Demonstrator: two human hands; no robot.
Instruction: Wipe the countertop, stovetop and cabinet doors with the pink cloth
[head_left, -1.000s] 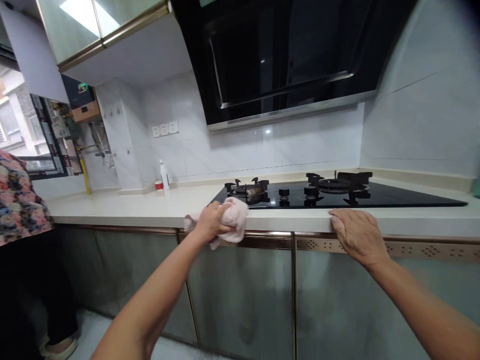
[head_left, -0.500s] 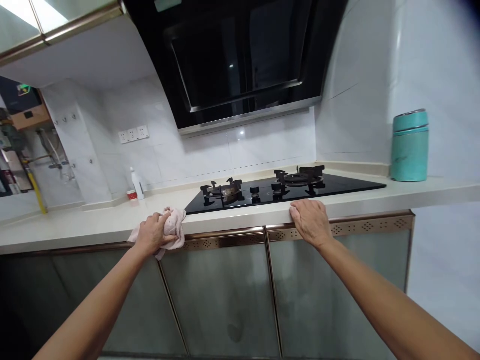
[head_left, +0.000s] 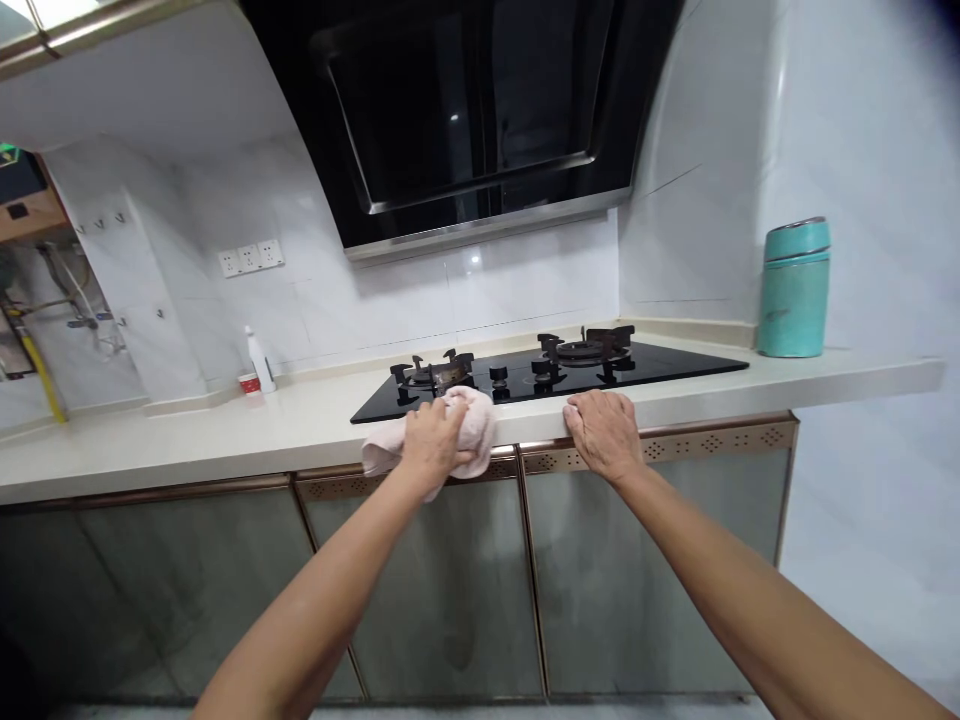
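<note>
My left hand [head_left: 431, 445] is closed round a pale pink cloth [head_left: 475, 425], pressing it against the front edge of the white countertop [head_left: 187, 448]. Part of the cloth hangs out to the left of the fingers, just in front of the black gas hob [head_left: 660, 365]. Farther right, my right hand [head_left: 604, 432] grips that same edge, its fingers bent over the top and its fingertips hidden. Two burners with black pan supports and a pair of knobs [head_left: 541, 370] are on the hob.
A teal canister [head_left: 795, 290] stands at the right end of the counter. Toward the back left are a white bottle [head_left: 259, 362] and a small red cup [head_left: 249, 383]. The black range hood [head_left: 465, 130] overhangs the hob. Glass-fronted cabinets [head_left: 450, 590] lie below.
My left hand has slid the cloth rightward along the counter's front edge, from left of the hob to before its left burner. My right hand keeps its place on the edge. The view shifted slightly.
</note>
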